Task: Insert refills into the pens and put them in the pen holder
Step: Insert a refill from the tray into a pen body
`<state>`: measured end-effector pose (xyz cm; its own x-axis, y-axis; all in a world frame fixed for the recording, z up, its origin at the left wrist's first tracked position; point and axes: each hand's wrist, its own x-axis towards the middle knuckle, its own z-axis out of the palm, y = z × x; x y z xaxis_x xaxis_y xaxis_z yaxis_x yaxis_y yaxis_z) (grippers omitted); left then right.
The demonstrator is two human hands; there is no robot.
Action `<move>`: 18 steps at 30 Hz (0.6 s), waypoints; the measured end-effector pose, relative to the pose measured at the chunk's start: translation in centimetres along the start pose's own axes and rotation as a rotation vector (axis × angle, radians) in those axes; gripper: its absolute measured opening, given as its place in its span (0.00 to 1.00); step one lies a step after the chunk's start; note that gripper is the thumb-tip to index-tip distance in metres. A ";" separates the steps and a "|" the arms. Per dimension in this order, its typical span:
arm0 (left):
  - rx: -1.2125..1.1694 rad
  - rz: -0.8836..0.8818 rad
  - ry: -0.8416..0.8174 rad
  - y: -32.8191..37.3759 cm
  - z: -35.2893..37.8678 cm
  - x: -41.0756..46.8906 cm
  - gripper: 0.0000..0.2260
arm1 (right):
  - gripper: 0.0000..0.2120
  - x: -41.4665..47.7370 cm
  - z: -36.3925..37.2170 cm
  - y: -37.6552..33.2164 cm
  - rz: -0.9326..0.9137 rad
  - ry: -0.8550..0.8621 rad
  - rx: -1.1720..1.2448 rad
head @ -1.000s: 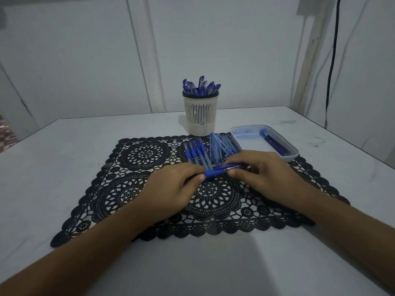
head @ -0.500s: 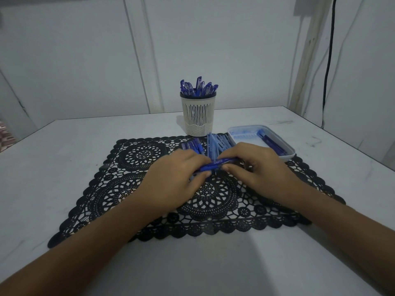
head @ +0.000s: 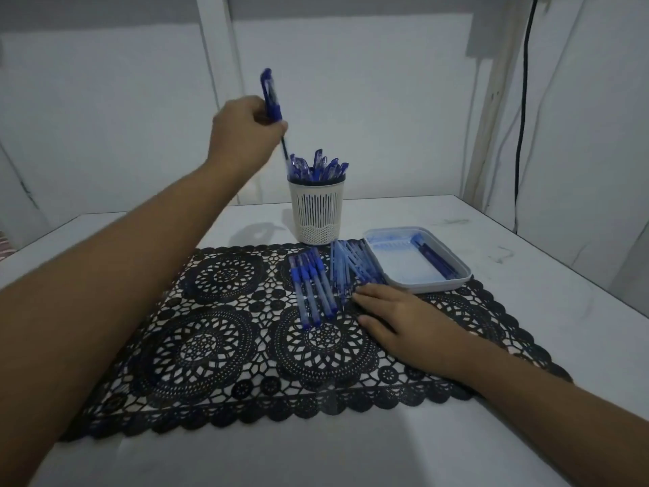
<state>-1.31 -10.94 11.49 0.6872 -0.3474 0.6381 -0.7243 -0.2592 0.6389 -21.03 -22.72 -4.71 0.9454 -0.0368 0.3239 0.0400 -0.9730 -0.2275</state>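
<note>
My left hand (head: 242, 131) is raised up and to the left of the white slotted pen holder (head: 318, 212) and grips a blue pen (head: 272, 100) almost upright, cap end up, tip pointing down toward the holder's rim. The holder stands full of several blue pens (head: 318, 166). My right hand (head: 400, 318) rests flat on the black lace mat (head: 217, 346), fingertips touching a pile of pale refills (head: 347, 268). A row of blue pen barrels (head: 310, 286) lies just left of that pile.
A shallow white tray (head: 432, 282) with a few dark blue pieces (head: 433, 256) sits at the mat's right corner, against the refills. The white table (head: 526, 311) ends at walls behind and to the right, where a black cable (head: 523, 110) hangs.
Both hands were joined on one pen over the mat. Now my left hand has lifted that pen up beside the holder, and my right hand has let go and settled by the refills.
</note>
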 end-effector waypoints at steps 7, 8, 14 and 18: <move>-0.089 -0.009 0.050 0.5 3.8 6.5 0.20 | 0.21 0.0 0.0 0.3 -0.038 0.022 0.022; -0.083 0.011 0.027 0.3 4.3 6.4 0.27 | 0.21 -0.1 0.0 0.4 -0.042 0.024 0.026; 0.178 0.065 -0.172 -2.5 7.2 5.3 0.23 | 0.21 -0.2 -0.1 0.4 -0.064 0.021 0.054; 0.622 0.037 -0.263 -3.9 7.6 4.8 0.15 | 0.21 -0.2 -0.2 0.3 -0.060 0.011 0.059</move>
<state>4.34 -18.47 8.79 0.6820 -0.5534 0.4781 -0.6986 -0.6864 0.2020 -21.28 -23.05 -4.70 0.9372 0.0185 0.3482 0.1158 -0.9584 -0.2609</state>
